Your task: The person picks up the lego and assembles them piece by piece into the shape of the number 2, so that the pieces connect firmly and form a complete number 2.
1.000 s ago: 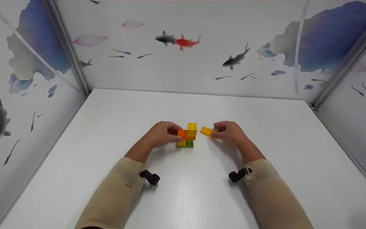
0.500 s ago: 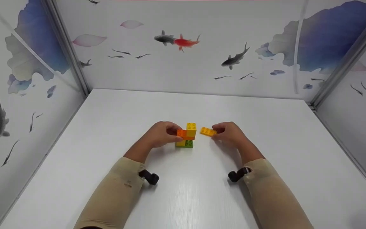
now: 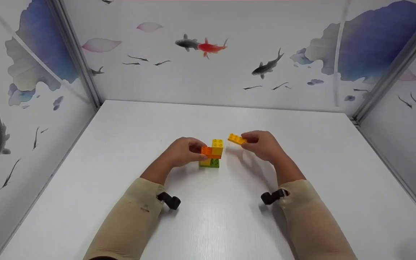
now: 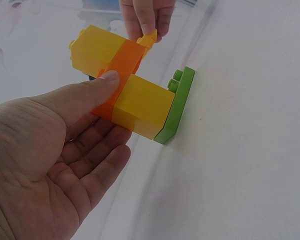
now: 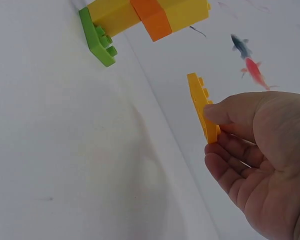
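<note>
Near the middle of the table stands a stack of toy building bricks. Its base is a green plate (image 4: 177,107), with a yellow brick (image 4: 142,105) on one half. Above that lies an orange brick (image 4: 124,65), topped by another yellow brick (image 3: 217,147). My left hand (image 3: 186,152) pinches the orange brick between thumb and fingers. To the right, my right hand (image 3: 262,144) holds a thin yellow-orange studded plate (image 5: 202,107) by one end, studs up. This plate is raised off the table, slightly above and right of the stack, apart from it.
The white table (image 3: 208,220) has printed panels standing behind it and at both sides. A black wrist camera (image 3: 170,200) sits on the left wrist, another black camera (image 3: 273,197) on the right.
My right hand has lifted the yellow-orange plate upward and a little away from me. My left hand and the stack have stayed in place.
</note>
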